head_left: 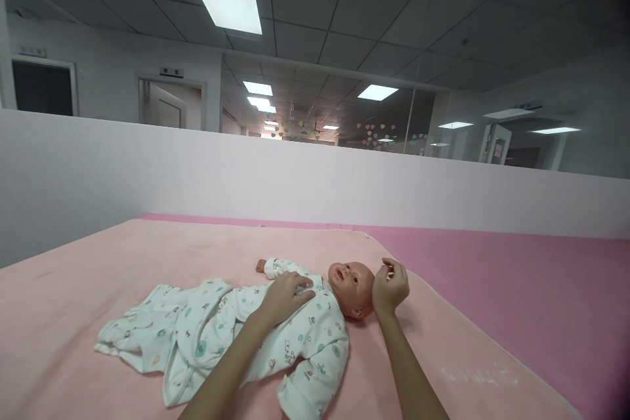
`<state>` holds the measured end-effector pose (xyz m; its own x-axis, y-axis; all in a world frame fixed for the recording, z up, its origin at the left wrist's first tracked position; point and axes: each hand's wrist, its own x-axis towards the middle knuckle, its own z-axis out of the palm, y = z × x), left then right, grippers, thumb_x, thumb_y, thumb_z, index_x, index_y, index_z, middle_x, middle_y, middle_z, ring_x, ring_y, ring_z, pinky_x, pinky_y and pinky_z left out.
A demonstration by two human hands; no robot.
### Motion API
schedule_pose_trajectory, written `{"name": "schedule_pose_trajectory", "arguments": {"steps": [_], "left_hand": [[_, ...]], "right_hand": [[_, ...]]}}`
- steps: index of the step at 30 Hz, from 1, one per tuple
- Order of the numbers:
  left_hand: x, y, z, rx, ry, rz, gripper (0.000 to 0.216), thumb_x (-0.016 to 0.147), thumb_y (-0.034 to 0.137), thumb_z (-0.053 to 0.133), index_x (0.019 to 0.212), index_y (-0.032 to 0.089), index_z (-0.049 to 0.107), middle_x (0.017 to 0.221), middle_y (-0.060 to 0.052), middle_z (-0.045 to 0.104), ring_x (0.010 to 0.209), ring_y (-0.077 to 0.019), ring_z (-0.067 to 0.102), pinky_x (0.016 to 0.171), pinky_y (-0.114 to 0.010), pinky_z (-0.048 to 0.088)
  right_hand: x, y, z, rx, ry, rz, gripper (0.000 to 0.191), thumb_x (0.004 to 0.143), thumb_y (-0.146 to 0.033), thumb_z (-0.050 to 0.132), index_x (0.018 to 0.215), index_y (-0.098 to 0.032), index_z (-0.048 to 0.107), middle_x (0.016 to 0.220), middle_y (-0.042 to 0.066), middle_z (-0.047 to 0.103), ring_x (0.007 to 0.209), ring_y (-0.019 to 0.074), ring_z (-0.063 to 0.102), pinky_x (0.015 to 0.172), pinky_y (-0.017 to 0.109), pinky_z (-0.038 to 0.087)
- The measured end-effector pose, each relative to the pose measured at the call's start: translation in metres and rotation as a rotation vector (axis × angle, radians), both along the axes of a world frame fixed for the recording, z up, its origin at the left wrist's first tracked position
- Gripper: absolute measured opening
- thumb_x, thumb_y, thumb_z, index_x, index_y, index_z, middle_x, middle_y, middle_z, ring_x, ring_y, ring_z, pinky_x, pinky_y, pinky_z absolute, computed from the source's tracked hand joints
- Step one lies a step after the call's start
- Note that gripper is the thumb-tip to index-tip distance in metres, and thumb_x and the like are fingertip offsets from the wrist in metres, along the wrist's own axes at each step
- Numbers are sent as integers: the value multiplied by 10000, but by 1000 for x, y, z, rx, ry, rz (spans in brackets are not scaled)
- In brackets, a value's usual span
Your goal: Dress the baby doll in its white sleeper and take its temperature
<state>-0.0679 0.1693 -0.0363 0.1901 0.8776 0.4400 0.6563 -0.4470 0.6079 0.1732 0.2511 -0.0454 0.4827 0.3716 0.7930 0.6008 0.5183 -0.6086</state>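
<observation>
A baby doll [352,283] in a white printed sleepsuit [221,331] lies on its back on a light pink blanket [98,275], head toward the right. My left hand [285,295] rests flat on the doll's chest, fingers stretched out. My right hand [390,287] sits just right of the doll's head, by its top, fingers curled loosely inward with nothing visible in them. One small doll hand [260,266] sticks out of the far sleeve.
The blanket lies on a darker pink surface [516,289] that extends to the right. A low white partition wall [295,177] runs behind it. Beyond are doors, glass panels and ceiling lights.
</observation>
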Motion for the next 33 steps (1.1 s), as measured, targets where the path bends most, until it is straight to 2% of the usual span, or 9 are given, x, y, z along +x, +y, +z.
{"name": "schedule_pose_trajectory", "arguments": {"steps": [2,5,6,8,13,16,20,24,33], "left_hand": [[1,3,-3,-61,-63,-26,281,733,403,473,844,215,651,856,-38,627,844,-199,520,748,-290,362],[-4,10,-5,-137,-296,-73,298,754,402,432,701,167,607,735,-17,590,746,-156,502,694,-257,356],[-6,12,-5,-157,-396,-77,306,754,413,429,673,159,578,684,-3,559,704,-140,484,666,-246,351],[-12,15,-5,-190,-592,-54,320,746,448,441,664,154,535,623,22,497,657,-116,448,625,-229,338],[-19,14,-3,-292,-799,-24,325,705,479,514,727,159,566,666,6,549,780,-140,482,687,-230,363],[-19,12,0,-314,-798,-26,327,699,483,526,767,173,602,741,-17,608,856,-167,503,735,-249,380],[-17,11,3,-328,-813,-47,336,695,471,541,830,177,629,842,-34,641,926,-185,517,800,-264,388],[-15,9,4,-345,-817,-106,351,693,459,548,861,163,630,888,-40,646,929,-189,536,842,-287,386],[-10,8,5,-306,-793,-146,325,714,402,546,913,162,639,927,-47,651,961,-189,542,898,-305,369]], "right_hand": [[-18,-11,0,133,-246,12,172,743,-249,425,729,-184,584,779,96,613,766,209,543,706,354,403],[-61,-37,-1,316,-824,173,165,734,-165,435,687,-224,582,703,35,613,675,162,543,621,294,400],[-76,-45,-2,278,-992,246,203,732,-126,407,666,-229,570,663,22,598,629,151,529,585,283,385],[-101,-56,-3,241,-1099,317,225,716,-95,405,586,-231,530,582,4,561,554,131,495,518,259,349],[-117,-52,-6,-266,-856,375,269,750,-68,367,799,-217,584,799,27,627,718,136,557,628,232,387],[-113,-44,-7,-385,-768,350,278,789,-94,353,873,-198,597,892,36,630,794,143,568,675,228,383],[-116,-40,-7,-516,-762,313,195,813,-181,408,800,-190,603,795,43,646,759,165,582,630,240,363],[-121,-39,-6,-556,-705,295,126,786,-170,457,788,-186,582,763,47,654,709,180,589,571,246,337],[-120,-41,-6,-482,-597,404,231,748,-83,415,860,-198,582,806,28,660,753,162,591,612,234,367]]}}
